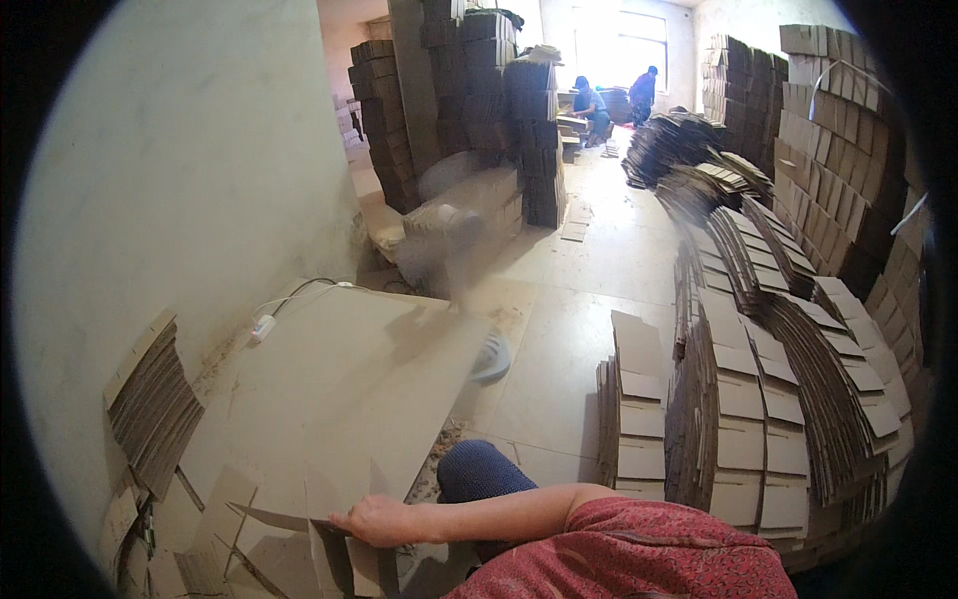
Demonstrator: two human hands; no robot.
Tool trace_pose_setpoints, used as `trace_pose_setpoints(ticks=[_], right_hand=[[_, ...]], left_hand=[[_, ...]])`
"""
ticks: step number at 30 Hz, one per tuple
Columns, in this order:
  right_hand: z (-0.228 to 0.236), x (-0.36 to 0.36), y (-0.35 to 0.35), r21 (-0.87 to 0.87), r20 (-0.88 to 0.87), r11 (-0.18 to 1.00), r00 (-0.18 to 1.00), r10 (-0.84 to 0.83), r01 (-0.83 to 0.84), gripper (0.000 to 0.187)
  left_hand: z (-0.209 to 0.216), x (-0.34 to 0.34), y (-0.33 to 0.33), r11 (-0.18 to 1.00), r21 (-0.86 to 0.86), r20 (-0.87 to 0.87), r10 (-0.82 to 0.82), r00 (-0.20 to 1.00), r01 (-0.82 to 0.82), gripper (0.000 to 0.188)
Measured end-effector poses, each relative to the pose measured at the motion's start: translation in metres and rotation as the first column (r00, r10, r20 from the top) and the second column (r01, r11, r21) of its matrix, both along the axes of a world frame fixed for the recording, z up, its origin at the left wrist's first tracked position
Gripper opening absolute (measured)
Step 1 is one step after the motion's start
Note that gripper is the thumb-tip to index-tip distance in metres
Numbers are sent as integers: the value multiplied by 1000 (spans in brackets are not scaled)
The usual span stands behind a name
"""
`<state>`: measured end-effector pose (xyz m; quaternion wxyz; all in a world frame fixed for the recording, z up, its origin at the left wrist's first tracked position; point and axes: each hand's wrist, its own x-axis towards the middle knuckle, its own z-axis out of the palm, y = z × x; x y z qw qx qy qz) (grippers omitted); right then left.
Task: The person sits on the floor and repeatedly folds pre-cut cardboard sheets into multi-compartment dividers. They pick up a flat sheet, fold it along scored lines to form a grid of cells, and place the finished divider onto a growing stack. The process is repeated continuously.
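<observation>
At seven o'clock, the right hand [379, 521] has its fingers closed on a cardboard divider [327, 561], at the tabletop's [339, 384] near end. This divider seems half assembled; the cardboard stack [157, 407] at eight o'clock looks unused, the piles [736, 399] at four o'clock finished.

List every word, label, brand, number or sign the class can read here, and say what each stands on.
None can be read anywhere in this view.
Upright cardboard by the person's hand: no legible marking.
Cardboard stacks at right: no legible marking.
Tall stacks farther back: too small to tell.
White plastic block beside the wall: too small and blurred.
</observation>
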<state>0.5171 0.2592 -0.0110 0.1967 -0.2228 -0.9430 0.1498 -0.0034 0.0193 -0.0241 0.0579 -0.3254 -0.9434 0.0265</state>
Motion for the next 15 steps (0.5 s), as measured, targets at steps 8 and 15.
trace_pose_setpoints(ticks=[8,15], right_hand=[[-2,-1,-1,-54,-15,999,1000,-9,8,39],[2,1,-4,-42,-13,999,1000,-21,21,39]], left_hand=[[11,9,5,999,-32,4,17,1000,-17,40],[19,21,4,999,-40,6,29,1000,-29,43]])
